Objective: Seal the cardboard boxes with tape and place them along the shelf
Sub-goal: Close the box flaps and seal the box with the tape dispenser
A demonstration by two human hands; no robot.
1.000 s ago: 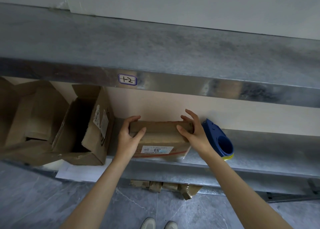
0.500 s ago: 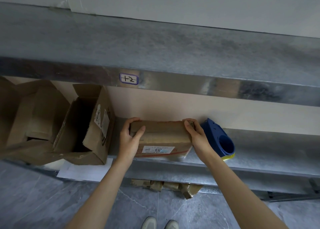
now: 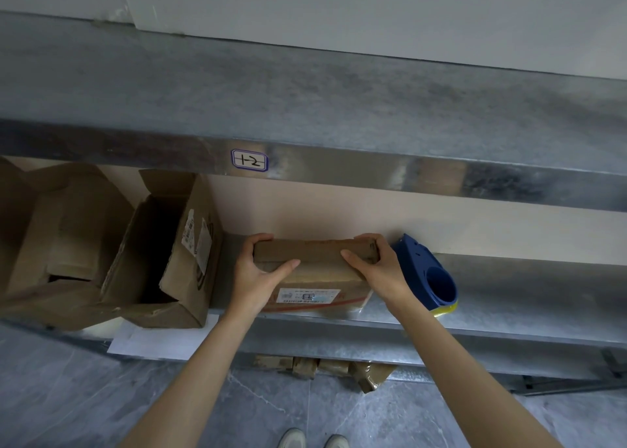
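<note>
A small closed cardboard box [image 3: 315, 271] with a white label on its front sits on the lower metal shelf [image 3: 509, 298]. My left hand [image 3: 258, 274] grips its left end, fingers curled over the back edge and thumb on top. My right hand [image 3: 376, 267] grips its right end the same way. A blue tape dispenser [image 3: 427, 274] with a yellow edge lies on the shelf just right of my right hand.
Two open cardboard boxes, one [image 3: 169, 261] beside my left hand and a larger box [image 3: 57, 240] farther left, stand on the same shelf. The upper shelf [image 3: 305, 115] with a "1-2" tag overhangs. Crumpled tape scraps [image 3: 325, 369] lie on the floor below.
My right hand's fingers have closed over the box's right end, and both hands have shifted slightly toward the back of the shelf with the box.
</note>
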